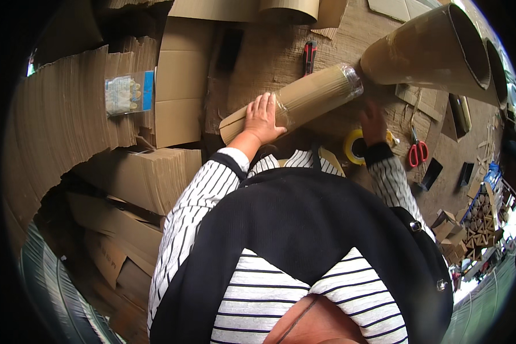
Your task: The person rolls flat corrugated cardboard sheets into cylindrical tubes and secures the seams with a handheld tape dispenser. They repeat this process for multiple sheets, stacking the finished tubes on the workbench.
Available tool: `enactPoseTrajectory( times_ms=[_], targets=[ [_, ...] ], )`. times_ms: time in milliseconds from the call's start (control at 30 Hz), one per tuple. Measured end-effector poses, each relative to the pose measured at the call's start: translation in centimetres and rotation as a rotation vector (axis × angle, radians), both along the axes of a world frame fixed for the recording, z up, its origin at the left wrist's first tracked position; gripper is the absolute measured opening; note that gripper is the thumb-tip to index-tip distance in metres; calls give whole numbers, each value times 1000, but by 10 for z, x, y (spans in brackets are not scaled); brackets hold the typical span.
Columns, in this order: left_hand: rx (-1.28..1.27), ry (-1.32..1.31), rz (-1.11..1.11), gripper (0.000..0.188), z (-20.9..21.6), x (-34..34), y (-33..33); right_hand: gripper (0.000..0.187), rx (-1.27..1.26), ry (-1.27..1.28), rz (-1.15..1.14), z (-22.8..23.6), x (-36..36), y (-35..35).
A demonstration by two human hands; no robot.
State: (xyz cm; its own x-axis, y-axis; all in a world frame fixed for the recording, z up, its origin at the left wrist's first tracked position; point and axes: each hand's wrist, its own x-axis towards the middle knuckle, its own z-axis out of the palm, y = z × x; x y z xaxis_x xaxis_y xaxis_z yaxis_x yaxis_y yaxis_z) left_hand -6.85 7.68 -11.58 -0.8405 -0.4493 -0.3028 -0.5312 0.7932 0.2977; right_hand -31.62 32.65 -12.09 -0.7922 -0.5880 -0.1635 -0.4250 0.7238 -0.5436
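Yellow tape roll [350, 140] sits by the table's [410, 180] near edge, right of middle. Right hand [375, 124] just beside it, blurred and shadowed; can't tell how far open or whether it grips anything. Cardboard tube [312, 100] lies diagonally just past the near edge, right end farther out, clear film around that end. Left hand [262, 119] lies flat-ish on the tube's left half, fingers close together, thumb apart. Red-handled scissors [418, 155] toward the right edge. Utility knife [309, 57] beyond the tube; wide cardboard cone [427, 49] toward the far right corner.
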Motion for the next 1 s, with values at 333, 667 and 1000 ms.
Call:
enactPoseTrajectory(
  times_ms=[333,667,1000],
  targets=[
    [10,287,57,56,-32,159,-92,38,13,-51,-346,-12,103,82],
    [240,133,-161,59,-29,131,-113,77,-138,-784,-465,-30,157,-105],
    [76,227,-412,35,139,42,-72,88,-689,-1273,-702,9,110,-69]
  ],
)
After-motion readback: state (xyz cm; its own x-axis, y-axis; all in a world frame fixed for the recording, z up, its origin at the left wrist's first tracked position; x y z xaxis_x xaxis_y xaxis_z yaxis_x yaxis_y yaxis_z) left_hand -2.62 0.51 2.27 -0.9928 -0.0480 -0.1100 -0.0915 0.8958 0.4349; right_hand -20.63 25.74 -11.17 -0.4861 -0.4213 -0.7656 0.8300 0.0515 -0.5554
